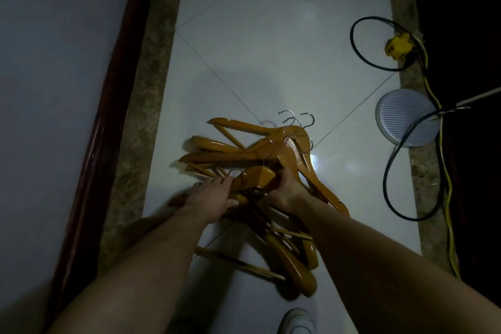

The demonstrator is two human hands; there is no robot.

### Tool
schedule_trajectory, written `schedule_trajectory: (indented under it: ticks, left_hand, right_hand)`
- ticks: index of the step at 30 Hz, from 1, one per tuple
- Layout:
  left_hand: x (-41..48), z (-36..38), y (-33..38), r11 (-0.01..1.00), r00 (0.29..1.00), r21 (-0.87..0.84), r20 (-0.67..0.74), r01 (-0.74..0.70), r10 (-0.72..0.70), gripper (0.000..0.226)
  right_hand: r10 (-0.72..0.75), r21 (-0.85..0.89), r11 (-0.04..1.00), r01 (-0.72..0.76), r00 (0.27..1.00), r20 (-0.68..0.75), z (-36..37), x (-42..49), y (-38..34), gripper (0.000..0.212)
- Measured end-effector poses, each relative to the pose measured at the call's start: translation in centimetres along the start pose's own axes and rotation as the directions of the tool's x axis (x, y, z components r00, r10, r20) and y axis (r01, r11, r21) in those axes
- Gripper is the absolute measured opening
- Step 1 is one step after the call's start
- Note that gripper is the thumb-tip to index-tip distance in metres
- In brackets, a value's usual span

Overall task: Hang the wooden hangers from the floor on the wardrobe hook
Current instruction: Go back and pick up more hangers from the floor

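White floor tiles (271, 35) spread below you, with the wooden hangers (244, 154) heaped on them at the middle. Your right hand (284, 190) curls round several hanger necks; your left hand (214, 198) lies on the heap, fingers straight. To the right lie a black cable (384, 179), a ribbed grey disc (401, 116) and a yellow plug (397, 45).

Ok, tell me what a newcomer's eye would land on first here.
The tangled pile of wooden hangers lies mid-floor on pale tiles; the right hand grips it and the left hand touches its left side. At the right edge sit a yellow socket block with a looping black cable and a round ribbed disc.
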State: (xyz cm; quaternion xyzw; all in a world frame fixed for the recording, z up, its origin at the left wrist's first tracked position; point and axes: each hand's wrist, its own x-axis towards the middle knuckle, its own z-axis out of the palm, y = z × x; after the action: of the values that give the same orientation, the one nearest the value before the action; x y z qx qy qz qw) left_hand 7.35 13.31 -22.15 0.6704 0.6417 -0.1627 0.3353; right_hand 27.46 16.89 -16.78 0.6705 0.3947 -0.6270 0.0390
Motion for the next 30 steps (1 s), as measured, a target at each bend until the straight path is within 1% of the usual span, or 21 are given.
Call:
schedule_trajectory:
  ticks: [1,2,3,5,6,8,10,12,14,17,19,22,25,28,30]
  left_hand:
    - [-0.1,0.0,-0.1,1.0,1.0,-0.011,-0.004,-0.008,0.008,0.056]
    - [-0.2,0.1,-0.2,1.0,1.0,-0.004,-0.016,-0.023,0.023,0.055]
    - [-0.3,0.1,-0.3,0.999,0.998,0.02,-0.037,-0.044,0.044,0.055]
    - [-0.6,0.3,-0.5,0.993,0.991,0.076,-0.096,-0.089,0.096,0.056]
    - [-0.8,0.4,-0.6,0.99,0.985,0.094,-0.128,-0.105,0.116,0.057]
    - [-1.1,0.4,-0.8,0.985,0.97,0.126,-0.199,-0.119,0.143,0.055]
    - [-1.4,0.0,-1.1,0.982,0.958,0.14,-0.241,-0.125,0.157,0.055]
    - [-1.8,-0.6,-1.4,0.981,0.951,0.136,-0.259,-0.137,0.169,0.056]
    - [-2.3,-1.2,-1.2,0.981,0.952,0.131,-0.251,-0.144,0.174,0.056]
    - [-2.9,-2.1,-0.8,0.98,0.954,0.135,-0.246,-0.144,0.174,0.053]
    - [-3.5,-2.9,-0.6,0.978,0.952,0.14,-0.245,-0.155,0.185,0.049]
    - [-4.5,-4.3,-0.2,0.974,0.949,0.134,-0.237,-0.181,0.209,0.046]
    - [-5.4,-6.3,0.9,0.964,0.938,0.163,-0.243,-0.21,0.245,0.048]
    - [-5.9,-9.1,1.9,0.964,0.935,0.164,-0.257,-0.208,0.245,0.053]
    - [-6.0,-11.3,2.4,0.963,0.919,0.181,-0.306,-0.2,0.248,0.051]
  right_hand:
    - [0.005,-0.028,1.0,-0.005,1.0,0.007,0.1,-0.1,-0.1,0.084]
    - [-0.004,-0.091,0.996,0.004,1.0,0.001,0.3,-0.2,-0.1,0.091]
    - [-0.026,-0.193,0.981,0.024,1.0,-0.008,0.5,-0.5,-0.1,0.1]
    - [-0.078,-0.418,0.907,0.057,0.997,-0.031,0.9,-0.7,-0.1,0.118]
    - [-0.106,-0.497,0.865,0.067,0.993,-0.051,1.1,-0.8,-0.1,0.125]
    - [-0.174,-0.586,0.806,0.087,0.98,-0.094,1.6,-1.0,-0.2,0.133]
    - [-0.249,-0.642,0.76,0.106,0.959,-0.137,1.9,-1.2,-0.3,0.137]
    - [-0.306,-0.655,0.746,0.121,0.936,-0.175,1.9,-1.4,-0.5,0.137]
    - [-0.34,-0.643,0.751,0.149,0.922,-0.183,1.6,-1.7,-0.9,0.136]
    - [-0.378,-0.611,0.764,0.208,0.911,-0.163,1.1,-2.2,-1.3,0.134]
    - [-0.404,-0.62,0.749,0.234,0.903,-0.147,0.8,-2.7,-1.4,0.135]
    - [-0.435,-0.59,0.748,0.306,0.896,-0.088,-0.4,-3.8,-1.4,0.137]
    - [-0.47,-0.543,0.754,0.369,0.881,-0.054,-2.0,-5.1,-1.9,0.138]
    - [-0.521,-0.558,0.733,0.389,0.849,-0.092,-2.9,-6.5,-3.0,0.138]
    - [-0.555,-0.597,0.704,0.385,0.822,-0.124,-3.4,-7.7,-4.2,0.143]
